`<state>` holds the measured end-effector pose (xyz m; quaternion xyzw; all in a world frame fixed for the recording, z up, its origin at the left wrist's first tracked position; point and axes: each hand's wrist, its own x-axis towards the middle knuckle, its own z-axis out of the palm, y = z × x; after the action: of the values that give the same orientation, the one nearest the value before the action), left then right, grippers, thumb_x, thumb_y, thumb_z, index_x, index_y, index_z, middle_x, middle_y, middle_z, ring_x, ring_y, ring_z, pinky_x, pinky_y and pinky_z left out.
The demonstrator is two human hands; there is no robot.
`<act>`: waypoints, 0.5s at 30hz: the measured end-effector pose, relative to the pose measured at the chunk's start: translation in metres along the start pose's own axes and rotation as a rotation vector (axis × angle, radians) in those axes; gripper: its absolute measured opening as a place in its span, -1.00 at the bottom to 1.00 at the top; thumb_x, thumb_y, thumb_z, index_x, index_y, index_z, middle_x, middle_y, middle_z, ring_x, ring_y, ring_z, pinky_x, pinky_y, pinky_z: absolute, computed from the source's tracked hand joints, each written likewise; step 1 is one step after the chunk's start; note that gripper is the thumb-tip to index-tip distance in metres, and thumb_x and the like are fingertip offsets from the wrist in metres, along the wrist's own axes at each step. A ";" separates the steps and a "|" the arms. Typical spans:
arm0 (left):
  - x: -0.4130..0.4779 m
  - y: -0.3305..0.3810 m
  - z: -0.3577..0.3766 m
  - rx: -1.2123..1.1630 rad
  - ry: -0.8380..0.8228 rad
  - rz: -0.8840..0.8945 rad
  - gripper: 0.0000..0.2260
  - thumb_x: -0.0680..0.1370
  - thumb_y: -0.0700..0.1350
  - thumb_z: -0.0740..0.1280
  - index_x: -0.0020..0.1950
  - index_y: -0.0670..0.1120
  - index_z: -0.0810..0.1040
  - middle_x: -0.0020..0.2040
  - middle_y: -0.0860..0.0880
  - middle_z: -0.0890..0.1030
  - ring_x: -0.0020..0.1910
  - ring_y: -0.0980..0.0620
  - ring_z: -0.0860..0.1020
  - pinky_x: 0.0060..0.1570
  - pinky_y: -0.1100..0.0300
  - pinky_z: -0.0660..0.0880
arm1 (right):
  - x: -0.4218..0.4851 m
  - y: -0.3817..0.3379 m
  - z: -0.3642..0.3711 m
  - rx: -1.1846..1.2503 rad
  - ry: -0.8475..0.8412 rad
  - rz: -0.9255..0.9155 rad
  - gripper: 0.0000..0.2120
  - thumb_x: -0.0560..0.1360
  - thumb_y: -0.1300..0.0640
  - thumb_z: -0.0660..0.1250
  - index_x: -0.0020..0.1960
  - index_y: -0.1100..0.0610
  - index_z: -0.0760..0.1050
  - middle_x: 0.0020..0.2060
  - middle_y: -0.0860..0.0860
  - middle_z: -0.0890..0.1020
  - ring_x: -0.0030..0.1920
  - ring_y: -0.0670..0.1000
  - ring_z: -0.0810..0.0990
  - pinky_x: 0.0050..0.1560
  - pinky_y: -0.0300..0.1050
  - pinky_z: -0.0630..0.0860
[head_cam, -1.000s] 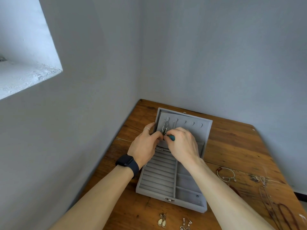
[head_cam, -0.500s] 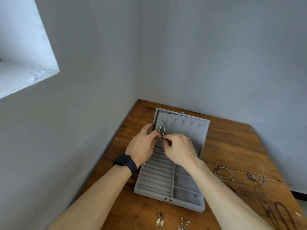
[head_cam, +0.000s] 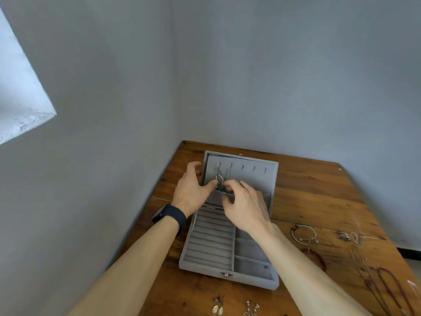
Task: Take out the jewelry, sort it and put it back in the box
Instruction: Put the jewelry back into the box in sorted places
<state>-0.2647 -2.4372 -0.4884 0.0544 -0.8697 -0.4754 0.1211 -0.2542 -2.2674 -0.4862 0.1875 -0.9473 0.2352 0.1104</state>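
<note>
The grey velvet jewelry box (head_cam: 227,273) lies open on the wooden table, its lid (head_cam: 257,179) standing up at the back. A silver chain necklace (head_cam: 219,179) with small teal beads hangs from the leftmost hook in the lid. My left hand (head_cam: 193,190) holds the lid's left edge, thumb on the inner face right beside the chain, fingers behind. My right hand (head_cam: 246,206) hovers over the box's back part, and its curled fingertips pinch the necklace's lower end. The box's ring rolls and compartments hold nothing I can see.
Loose jewelry lies on the table (head_cam: 307,190): a silver bangle (head_cam: 304,234), a red-brown bracelet (head_cam: 315,257), thin chains and a dark cord (head_cam: 387,286) at right, two earring pairs (head_cam: 218,307) (head_cam: 250,310) at the front edge. Walls close in at left and back.
My left hand opened out from pinching the chain and spread around the lid's left edge. The right hand stayed at the necklace's lower end. The camera tilted slightly.
</note>
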 end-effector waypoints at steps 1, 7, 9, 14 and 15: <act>0.002 -0.001 0.000 -0.025 -0.020 -0.026 -0.35 0.48 0.09 0.48 0.48 0.04 0.26 0.38 -0.04 0.49 0.32 -0.05 0.49 0.16 0.15 0.45 | 0.001 0.000 0.000 0.021 -0.002 0.004 -0.68 0.56 0.03 0.31 0.30 -0.03 0.49 0.15 -0.06 0.61 0.17 0.01 0.58 0.16 -0.01 0.52; 0.007 -0.006 0.003 -0.057 -0.098 -0.071 -0.29 0.48 0.10 0.49 0.53 0.06 0.23 0.43 -0.04 0.46 0.34 0.06 0.44 0.15 0.23 0.37 | 0.002 0.005 0.002 0.040 -0.052 -0.004 -0.69 0.54 0.02 0.31 0.28 -0.04 0.53 0.18 -0.06 0.63 0.17 0.02 0.58 0.19 -0.01 0.50; 0.005 -0.008 0.004 -0.044 -0.104 -0.062 -0.29 0.49 0.08 0.49 0.53 0.06 0.22 0.41 -0.04 0.47 0.29 0.12 0.42 0.13 0.24 0.36 | -0.001 0.009 0.003 0.018 -0.029 -0.015 -0.66 0.56 0.04 0.31 0.32 0.01 0.48 0.20 -0.03 0.62 0.20 0.03 0.58 0.21 -0.02 0.51; 0.000 -0.018 0.002 -0.028 -0.076 -0.033 -0.38 0.53 0.06 0.45 0.51 0.07 0.27 0.36 -0.04 0.52 0.31 0.04 0.47 0.14 0.23 0.41 | -0.007 0.012 0.008 -0.115 0.034 -0.020 -0.62 0.58 -0.02 0.26 0.39 -0.02 0.44 0.23 -0.06 0.61 0.23 0.05 0.54 0.20 0.01 0.43; 0.000 -0.020 0.001 -0.029 -0.068 -0.039 -0.39 0.52 0.07 0.45 0.50 0.06 0.28 0.34 -0.04 0.53 0.26 0.06 0.48 0.09 0.27 0.42 | -0.007 0.011 0.008 -0.104 0.051 -0.002 -0.62 0.59 -0.06 0.24 0.38 -0.03 0.44 0.22 -0.07 0.62 0.22 0.05 0.54 0.18 0.01 0.42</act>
<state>-0.2658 -2.4470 -0.5056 0.0534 -0.8650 -0.4920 0.0828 -0.2533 -2.2607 -0.4998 0.1763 -0.9549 0.1905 0.1445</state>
